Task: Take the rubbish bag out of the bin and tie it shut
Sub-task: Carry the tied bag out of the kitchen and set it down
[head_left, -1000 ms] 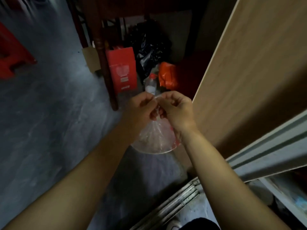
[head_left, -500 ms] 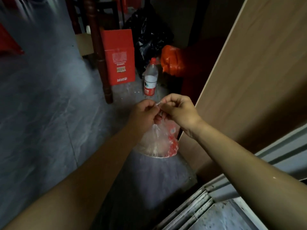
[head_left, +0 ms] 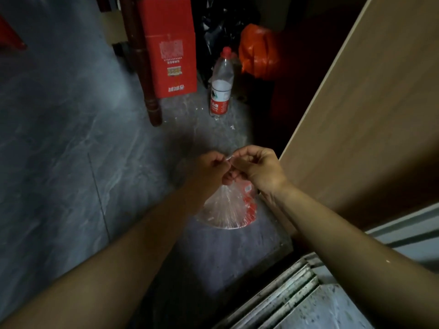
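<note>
A clear plastic rubbish bag [head_left: 225, 210] with red scraps inside hangs above the grey floor at the middle of the head view. Its neck is gathered into a twisted strip between my two hands. My left hand [head_left: 210, 173] pinches the strip from the left. From the right, my right hand [head_left: 259, 166] pinches the same strip, fingertips almost touching the left ones. The bag's neck below my fingers is partly hidden by my hands. No bin shows under the bag.
A red carton [head_left: 169, 48] leans by a dark wooden leg [head_left: 145, 67]. A plastic bottle [head_left: 221, 86] with a red cap stands on the floor. Behind it lie a black bag [head_left: 218, 27] and an orange bag [head_left: 256, 51]. A wooden panel [head_left: 370, 115] rises at the right.
The view has tilted down, so the bottle and carton show fully. Both hands have stayed pinched on the bag's neck, and the bag hangs a little lower in the picture.
</note>
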Tool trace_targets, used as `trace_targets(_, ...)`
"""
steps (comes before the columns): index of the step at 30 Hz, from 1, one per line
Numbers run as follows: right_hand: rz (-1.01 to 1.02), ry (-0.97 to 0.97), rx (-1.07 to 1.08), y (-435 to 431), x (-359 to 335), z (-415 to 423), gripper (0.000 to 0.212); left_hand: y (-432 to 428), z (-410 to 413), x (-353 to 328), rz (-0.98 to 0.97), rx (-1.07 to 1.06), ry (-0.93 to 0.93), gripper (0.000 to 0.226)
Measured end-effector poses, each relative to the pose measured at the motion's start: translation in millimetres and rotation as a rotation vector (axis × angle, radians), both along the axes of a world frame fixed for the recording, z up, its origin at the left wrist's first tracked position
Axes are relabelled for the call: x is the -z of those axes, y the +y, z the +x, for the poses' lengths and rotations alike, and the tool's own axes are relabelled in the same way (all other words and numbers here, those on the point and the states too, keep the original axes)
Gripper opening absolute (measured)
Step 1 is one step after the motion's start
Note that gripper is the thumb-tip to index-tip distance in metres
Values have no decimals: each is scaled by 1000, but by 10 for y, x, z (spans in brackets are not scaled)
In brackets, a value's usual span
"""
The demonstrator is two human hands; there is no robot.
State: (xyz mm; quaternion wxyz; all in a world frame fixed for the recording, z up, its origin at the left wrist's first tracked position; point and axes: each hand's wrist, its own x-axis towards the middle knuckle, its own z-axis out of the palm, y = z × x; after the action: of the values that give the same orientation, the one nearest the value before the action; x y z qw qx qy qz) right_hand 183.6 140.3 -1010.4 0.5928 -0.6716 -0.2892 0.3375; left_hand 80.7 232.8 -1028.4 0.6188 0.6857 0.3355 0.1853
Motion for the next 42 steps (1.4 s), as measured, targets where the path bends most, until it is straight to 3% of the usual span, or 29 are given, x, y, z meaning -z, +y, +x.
trace_targets(11, -56, 31, 19, 11, 462, 14, 16, 21, 55, 509, -34, -13, 27, 15)
trace_targets(19, -51, 44, 26, 13, 586, 33, 15, -1, 9, 627, -71, 18, -56, 18)
trace_targets(24, -143, -25, 16, -86, 688, 3, 8, -67, -31, 714, -17, 32, 49, 18)
trace_targets(31, -224, -55, 7, -224, 872, -6, 19, -148, -91, 852, 80, 99, 140, 17)
trace_targets(42, -299, -84, 49, -265, 1035, -68, 5, -177, -110, 1017, 263, 86, 241, 20)
